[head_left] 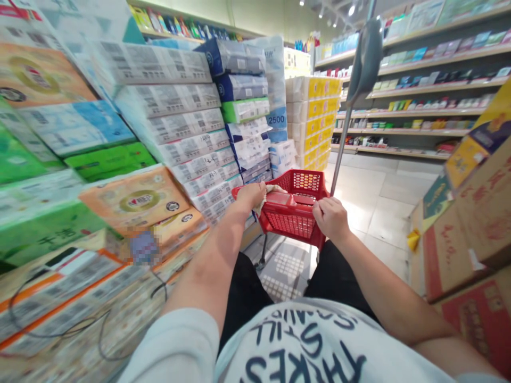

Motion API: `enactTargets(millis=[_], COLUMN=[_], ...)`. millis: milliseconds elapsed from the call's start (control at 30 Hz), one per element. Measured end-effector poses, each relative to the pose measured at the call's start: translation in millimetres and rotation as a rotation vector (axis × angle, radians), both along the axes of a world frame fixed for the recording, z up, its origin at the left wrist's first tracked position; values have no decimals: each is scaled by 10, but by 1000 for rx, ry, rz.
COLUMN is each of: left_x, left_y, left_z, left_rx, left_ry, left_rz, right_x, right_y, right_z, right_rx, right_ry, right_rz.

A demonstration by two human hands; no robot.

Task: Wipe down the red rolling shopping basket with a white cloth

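Note:
A red plastic shopping cart (293, 221) with a perforated basket stands right in front of me. My left hand (251, 196) is closed at the left end of its handle, and a light cloth (271, 192) is bunched beside and partly under the fingers. My right hand (332, 217) is wrapped round the right end of the handle. A grey metal pole (340, 143) with a dark grey rounded piece (365, 61) high on it rises just behind this hand. Where the pole's lower end rests is hidden.
Stacked tissue packs (183, 106) line the left side, with orange packs (139, 197) and a dark cable (59, 335) nearer me. Yellow-and-white packs (315, 119) stand ahead. Cardboard boxes (467, 239) border the right. Pale floor tiles (371, 207) lead toward stocked shelves (415, 111).

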State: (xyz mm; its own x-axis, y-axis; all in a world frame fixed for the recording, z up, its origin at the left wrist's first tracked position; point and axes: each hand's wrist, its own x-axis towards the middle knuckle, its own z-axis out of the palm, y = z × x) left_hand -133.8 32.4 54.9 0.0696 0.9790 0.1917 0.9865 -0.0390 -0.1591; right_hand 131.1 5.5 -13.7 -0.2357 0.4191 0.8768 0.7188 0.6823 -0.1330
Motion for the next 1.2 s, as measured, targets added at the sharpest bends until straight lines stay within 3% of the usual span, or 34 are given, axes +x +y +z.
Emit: enactTargets(millis=[67, 133, 200, 267, 367, 433, 533, 600, 700, 833, 967, 1067, 1133, 1200], left_x=[-66, -140, -193, -206, -174, -156, -162, -176, -195, -207, -190, -174, -170, -171], left_y=[-83, -198, -289, -316, -228, -116, 39, 93, 93, -23, -176, -247, -271, -275], left_z=[-155, -362, -543, -620, -490, -305, -54, 31, 31, -182, -594, -834, -865, -777], left_rx=[138, 311, 464, 533, 438, 248, -47, -116, -98, 85, 519, 708, 720, 667], left_ry=[-1, -34, -75, -94, -73, -14, 95, 134, 149, 94, -88, -182, -194, -186], left_rz=[-42, -166, -186, -157, -48, 7, -30, -51, -58, -44, 1, -5, -16, 6], right_x=[-3, -2, -3, -8, -15, -13, 3, 15, 19, 12, 25, 31, 18, -5], right_y=[12, 16, 16, 17, 28, 37, 40, 35, 29, 30, 21, 14, 16, 25], right_z=[3, 3, 0, -4, -7, -7, -8, -7, -6, -9, -17, -13, -6, -1], right_rx=[6, 11, 10, 8, 3, 1, -7, -17, -25, -15, -15, -23, -25, -25], right_ry=[4, 4, 1, -1, 5, 11, 17, 13, 7, 11, 28, 27, 27, 30], right_rz=[0, 1, 1, -1, -8, -11, -12, -9, -6, -12, -2, 8, 6, -2])
